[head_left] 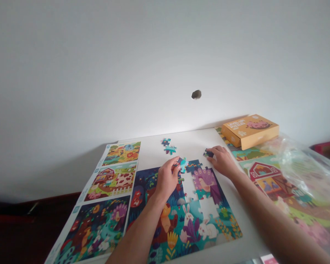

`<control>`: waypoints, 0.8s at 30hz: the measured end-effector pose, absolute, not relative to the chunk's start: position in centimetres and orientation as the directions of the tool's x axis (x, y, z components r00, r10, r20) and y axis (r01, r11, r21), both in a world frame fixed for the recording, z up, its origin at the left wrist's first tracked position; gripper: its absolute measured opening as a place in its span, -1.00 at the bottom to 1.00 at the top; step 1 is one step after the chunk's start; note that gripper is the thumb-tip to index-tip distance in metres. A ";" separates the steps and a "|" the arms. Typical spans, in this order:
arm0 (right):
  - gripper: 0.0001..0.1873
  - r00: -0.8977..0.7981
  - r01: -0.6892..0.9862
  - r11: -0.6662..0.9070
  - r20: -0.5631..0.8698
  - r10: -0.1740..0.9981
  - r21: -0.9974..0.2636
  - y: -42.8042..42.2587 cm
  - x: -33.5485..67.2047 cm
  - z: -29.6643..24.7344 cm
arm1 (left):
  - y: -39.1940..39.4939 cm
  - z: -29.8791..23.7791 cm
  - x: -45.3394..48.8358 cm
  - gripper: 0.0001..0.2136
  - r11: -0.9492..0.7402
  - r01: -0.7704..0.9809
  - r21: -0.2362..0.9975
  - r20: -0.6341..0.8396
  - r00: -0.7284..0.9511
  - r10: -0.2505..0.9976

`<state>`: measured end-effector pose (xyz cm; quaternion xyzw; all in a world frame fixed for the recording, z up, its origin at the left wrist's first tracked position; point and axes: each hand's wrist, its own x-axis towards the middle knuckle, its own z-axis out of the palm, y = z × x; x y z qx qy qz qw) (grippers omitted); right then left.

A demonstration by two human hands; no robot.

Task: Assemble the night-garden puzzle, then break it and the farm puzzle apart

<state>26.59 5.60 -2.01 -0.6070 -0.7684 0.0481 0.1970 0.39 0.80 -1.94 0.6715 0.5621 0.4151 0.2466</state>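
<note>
My left hand (167, 175) pinches a teal and dark blue puzzle piece (183, 165) at the upper edge of a partly assembled jigsaw puzzle (192, 220). Between the fingers of my right hand (222, 160) is a dark puzzle piece (207, 153), just above the puzzle's top right corner. The puzzle shows rabbits, a peacock and a bear in a night forest. White gaps show in its middle and right side. Two loose pieces lie beyond it: a teal piece (170, 149) and a darker piece (166, 141).
A picture sheet (112, 183) with three printed scenes lies to the left. On the right, an orange puzzle box (250, 130) stands on a farm-scene puzzle (286, 190), beside crumpled clear plastic (305, 165). The wall (154, 73) behind has a hole (196, 94).
</note>
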 end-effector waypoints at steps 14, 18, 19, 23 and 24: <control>-0.66 -0.171 0.915 0.241 0.231 0.958 -0.324 6.0 26.9 -2.8 | 0.8 -2.0 0.3 -0.64 -0.228 0.548 0.805 0.272 0.001 0.962; -0.67 -0.215 0.884 0.290 0.233 0.949 -0.367 5.8 26.7 -2.6 | 0.9 -2.1 0.3 -0.68 -0.237 0.539 0.808 0.277 0.008 0.961; -0.67 -0.230 0.873 0.306 0.233 0.945 -0.379 5.8 26.7 -2.5 | 0.9 -2.1 0.3 -0.69 -0.242 0.538 0.807 0.281 0.009 0.960; -0.69 -0.283 0.833 0.361 0.238 0.929 -0.419 5.6 26.5 -2.2 | 0.9 -2.1 0.3 -0.70 -0.260 0.531 0.806 0.299 0.013 0.954; -0.69 -0.297 0.822 0.376 0.241 0.924 -0.427 5.6 26.5 -2.1 | 0.9 -2.1 0.3 -0.70 -0.266 0.531 0.805 0.303 0.019 0.953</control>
